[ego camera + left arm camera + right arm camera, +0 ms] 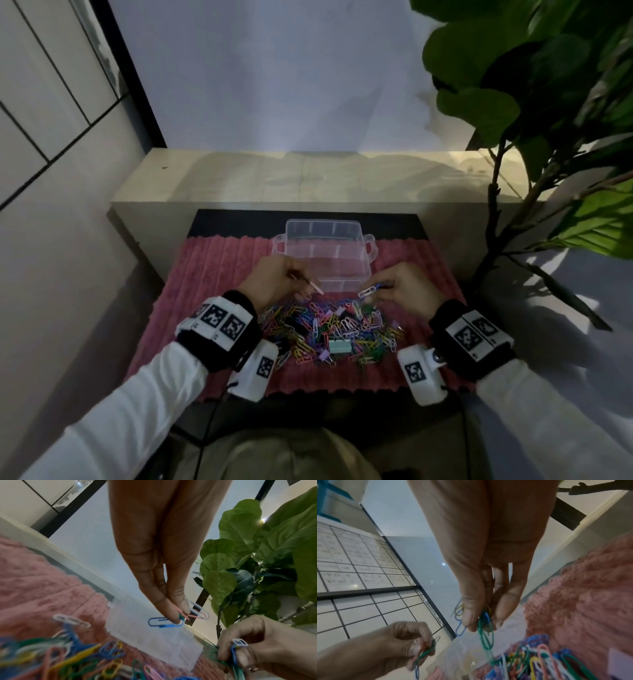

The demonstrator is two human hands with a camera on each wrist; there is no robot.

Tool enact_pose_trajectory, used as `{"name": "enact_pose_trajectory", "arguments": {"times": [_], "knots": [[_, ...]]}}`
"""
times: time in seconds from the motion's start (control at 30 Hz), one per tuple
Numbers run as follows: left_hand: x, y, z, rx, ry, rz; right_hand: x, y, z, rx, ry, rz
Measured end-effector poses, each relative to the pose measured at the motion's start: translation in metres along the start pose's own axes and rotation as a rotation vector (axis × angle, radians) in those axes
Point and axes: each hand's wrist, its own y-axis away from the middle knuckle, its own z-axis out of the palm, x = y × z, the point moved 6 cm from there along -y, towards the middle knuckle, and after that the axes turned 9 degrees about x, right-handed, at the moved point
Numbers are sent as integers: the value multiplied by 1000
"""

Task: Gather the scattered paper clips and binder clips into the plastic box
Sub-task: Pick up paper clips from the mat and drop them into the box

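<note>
Plastic box (323, 255): clear, at 12 o'clock on the pink mat (212, 274). Clip pile (329, 330): at mat centre. Left hand (277, 279), 10 o'clock of pile: fingers pinching several paper clips. Right hand (404, 289), 2 o'clock: fingers pinching a bunch of clips.

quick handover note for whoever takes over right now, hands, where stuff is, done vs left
Left hand: pinching a few paper clips, blue, pink and green among them, near the box's front left corner.
Right hand: pinching a small bunch of clips, green, blue and white showing, near the box's front right.
Plastic box: open, on the far part of the pink mat, beyond both hands. It looks empty, though its clear walls make that hard to confirm.
Pile of clips: paper clips mixed with a few binder clips, on the mat between the wrists.
Done: two handfuls picked up.
Left: drop both in the box, then clear the pile.
</note>
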Motion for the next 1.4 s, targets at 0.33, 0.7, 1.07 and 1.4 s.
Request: {"name": "enact_pose_trajectory", "arguments": {"times": [0.33, 0.7, 1.07, 1.4], "knots": [[6, -21, -18, 18, 91, -40, 7, 5, -14, 26, -158, -2], [13, -53, -25, 91, -156, 18, 8, 9, -20, 49, -282, 12], [12, -41, -25, 171, -364, 126, 12, 12, -11, 12, -355, 54], [-8, 39, -62, 243, -198, 21, 16, 18, -10, 74, -503, 99]]}}
